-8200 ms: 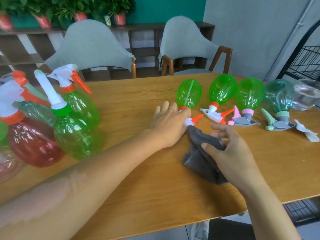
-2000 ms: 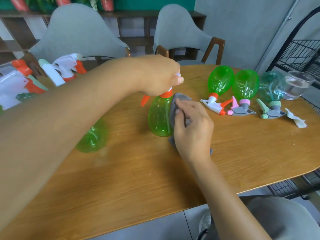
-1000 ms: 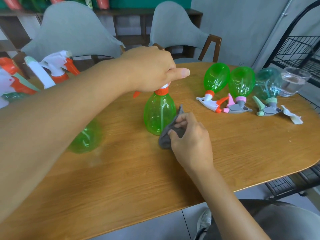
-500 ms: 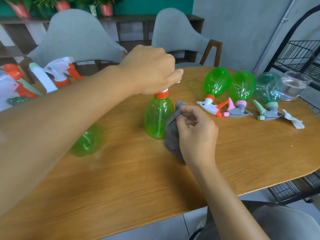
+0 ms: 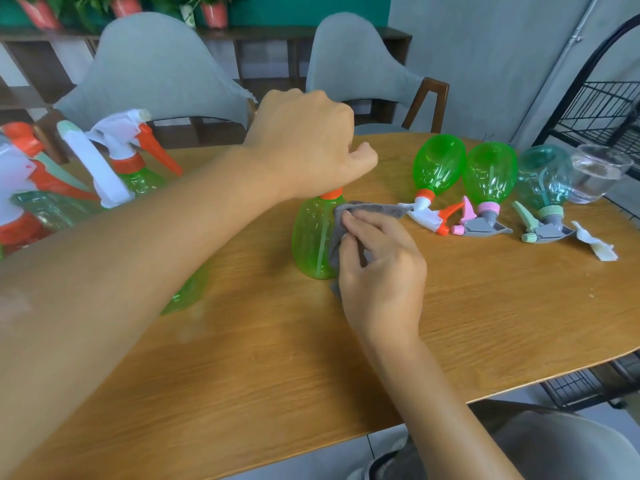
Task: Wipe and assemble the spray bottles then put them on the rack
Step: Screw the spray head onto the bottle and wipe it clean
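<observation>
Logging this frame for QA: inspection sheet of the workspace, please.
Surface: wooden table, small specks near its right edge.
Job's things: upright green bottle being wiped with grey cloth; three bottles lying at right; assembled bottles at left.
Clutter: glass of water; white scrap.
Grippers: left hand grips the bottle's top; right hand holds the cloth against it.
Cables: nothing seen.
Surroundings: two grey chairs, black wire rack, potted plants.

Your green spray bottle (image 5: 313, 237) stands upright on the table, orange collar on top; the grey cloth (image 5: 349, 216) lies against its right side.
</observation>
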The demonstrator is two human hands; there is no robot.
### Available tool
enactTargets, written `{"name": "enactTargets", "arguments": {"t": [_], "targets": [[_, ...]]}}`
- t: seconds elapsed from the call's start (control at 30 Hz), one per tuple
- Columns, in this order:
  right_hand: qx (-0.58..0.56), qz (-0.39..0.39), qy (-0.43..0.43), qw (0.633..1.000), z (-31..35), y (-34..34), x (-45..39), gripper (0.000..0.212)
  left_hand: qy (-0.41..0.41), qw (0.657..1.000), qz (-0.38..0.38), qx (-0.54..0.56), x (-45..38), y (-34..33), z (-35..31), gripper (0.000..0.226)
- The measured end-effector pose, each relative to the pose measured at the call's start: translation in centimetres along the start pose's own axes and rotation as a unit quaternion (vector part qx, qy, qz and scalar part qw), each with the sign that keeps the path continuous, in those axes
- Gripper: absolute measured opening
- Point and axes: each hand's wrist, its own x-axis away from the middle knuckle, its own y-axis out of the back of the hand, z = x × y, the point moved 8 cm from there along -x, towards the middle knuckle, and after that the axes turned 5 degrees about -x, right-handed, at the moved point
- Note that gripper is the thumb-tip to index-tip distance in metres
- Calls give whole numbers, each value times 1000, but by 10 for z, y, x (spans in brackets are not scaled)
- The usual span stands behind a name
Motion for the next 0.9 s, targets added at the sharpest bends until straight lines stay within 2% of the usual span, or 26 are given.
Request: {"name": "enactTargets", "arguments": {"t": [0.1,0.27,0.4,0.63,0.9], "targets": [[8,-1,19,1000,2,2,-1,19,7,1000,-3,7,1,-1,0,50],[-60,41,-102,992,-15,-6,-12,14,11,1000,7,22,2,-1,4,38],[-78,86,-135,984,-26,-9,-15,13,6,999,25,36,-1,-2,5,36],[-41,162,-169,971,-47,-7,3,27,11,997,14,81,-4,-5,5,31],[7,212,-176,961,-55,-10,15,34,-8,999,-36,39,-2,-1,2,30]]}}
